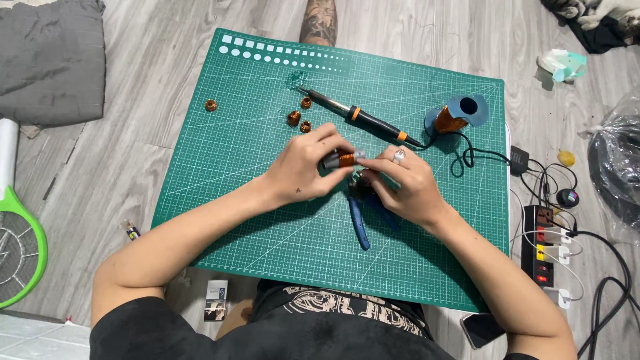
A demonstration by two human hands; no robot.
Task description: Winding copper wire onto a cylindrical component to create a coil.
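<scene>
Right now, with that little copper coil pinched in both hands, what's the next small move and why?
Probably ease the coil off its grey core: the left hand grips it, the right hand steadies the end, and three finished coils lie nearby.

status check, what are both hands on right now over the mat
Left hand and right hand both pinching small grey rod wound with copper wire. Blue-handled pliers under right hand. Soldering iron lying just beyond, clear.
</scene>
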